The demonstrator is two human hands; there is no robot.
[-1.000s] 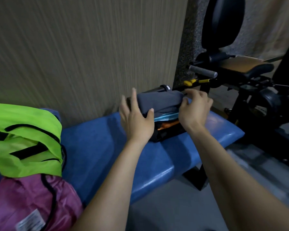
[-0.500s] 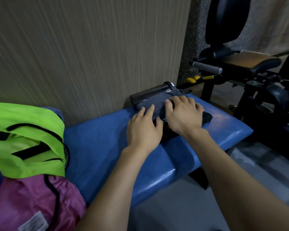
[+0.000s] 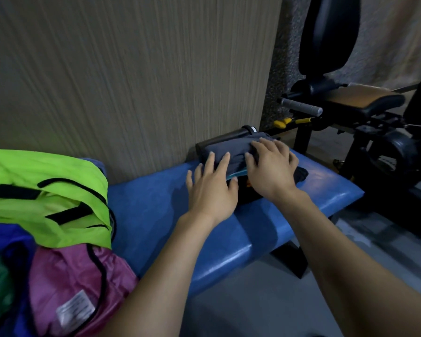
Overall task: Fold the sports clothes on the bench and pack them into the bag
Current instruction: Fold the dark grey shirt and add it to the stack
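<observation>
A folded dark grey garment (image 3: 231, 149) tops a small stack of clothes on the blue padded bench (image 3: 156, 203), near the wall. Teal and orange edges of other folded pieces (image 3: 237, 173) peek out below it. My left hand (image 3: 210, 188) lies flat with straight fingers on the stack's left side. My right hand (image 3: 270, 166) presses flat on its right side. A colourful bag (image 3: 46, 203) with a lime green flap, black straps and a magenta panel lies at the bench's left end.
A black cylinder (image 3: 225, 138) lies between the stack and the striped wall. Black gym equipment (image 3: 350, 105) with a grey handle and padded seat stands to the right. Grey floor lies in front of the bench.
A second ago both hands held the grey garment above the stack. They lowered it onto the pile, and both palms now press it flat.
</observation>
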